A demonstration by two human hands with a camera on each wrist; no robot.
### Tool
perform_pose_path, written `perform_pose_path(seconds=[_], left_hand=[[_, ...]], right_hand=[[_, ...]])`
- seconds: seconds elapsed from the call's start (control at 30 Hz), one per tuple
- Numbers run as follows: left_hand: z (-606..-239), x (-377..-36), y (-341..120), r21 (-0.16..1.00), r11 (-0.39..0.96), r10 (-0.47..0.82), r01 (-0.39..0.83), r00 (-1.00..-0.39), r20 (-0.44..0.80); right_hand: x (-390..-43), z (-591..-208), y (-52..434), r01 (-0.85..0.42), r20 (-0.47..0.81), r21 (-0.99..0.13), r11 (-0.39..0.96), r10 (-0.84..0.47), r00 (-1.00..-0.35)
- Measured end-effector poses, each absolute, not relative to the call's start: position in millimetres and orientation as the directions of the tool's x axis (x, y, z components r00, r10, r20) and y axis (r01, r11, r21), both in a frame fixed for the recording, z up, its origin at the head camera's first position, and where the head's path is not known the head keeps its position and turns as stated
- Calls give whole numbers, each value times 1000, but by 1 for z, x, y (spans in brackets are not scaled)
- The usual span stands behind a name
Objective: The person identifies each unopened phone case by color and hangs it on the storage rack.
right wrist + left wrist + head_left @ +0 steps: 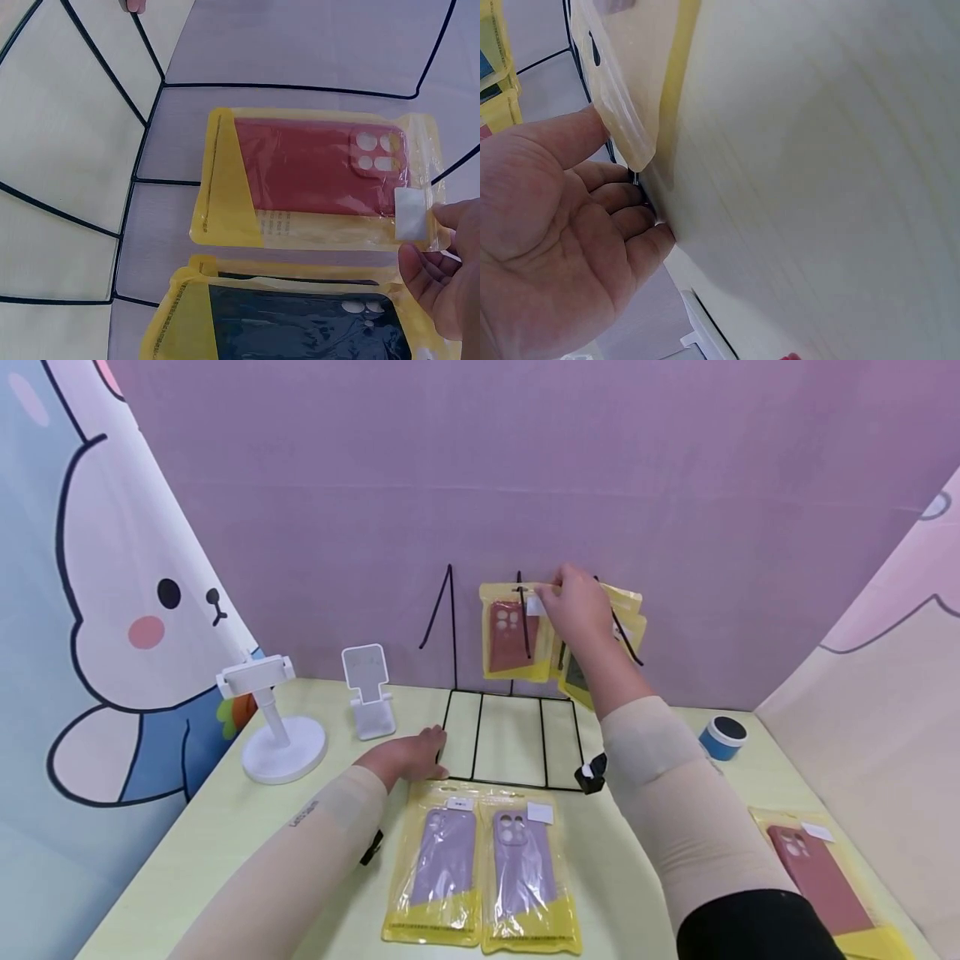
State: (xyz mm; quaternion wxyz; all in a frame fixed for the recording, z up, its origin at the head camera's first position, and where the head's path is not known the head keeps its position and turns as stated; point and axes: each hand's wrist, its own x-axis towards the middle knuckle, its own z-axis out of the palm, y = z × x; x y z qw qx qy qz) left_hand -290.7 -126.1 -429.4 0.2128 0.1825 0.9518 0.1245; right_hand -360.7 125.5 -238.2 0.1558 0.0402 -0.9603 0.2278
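Note:
My right hand (581, 610) pinches the upper right corner of a clear-and-yellow pouch holding a red phone case (315, 165). This pouch (495, 673) is at the middle prong of a black wire rack (542, 743), the prong passing at its top hole. Beside it, pouches with a dark phone case (300, 322) hang on the right prong, partly behind my right hand and forearm. Low at the rack's left side, my left hand (412, 755) grips the base wire, its fingers bent around the edge in the left wrist view. The left prong (437, 610) is bare.
Two pouches with purple phone cases (444, 856) lie in front of the rack. Another red-case pouch (821, 881) lies at the right. Two white phone stands (283, 752) (367, 689) stand at the left, and a blue jar (723, 738) at the right.

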Motion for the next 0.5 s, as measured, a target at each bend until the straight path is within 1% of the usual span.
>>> perform_pose_path(seconds=[0.3,0.5], left_hand=[[-430,-291,-126,317,900,405,299,-842,-356],[-429,-289,-126,326,896,412,302,-841,-351]], right_hand=[[-364,-240,127,-125,296,-451,884,16,-955],[-360,-247,131,-169,339,-458,873,-5,-941]])
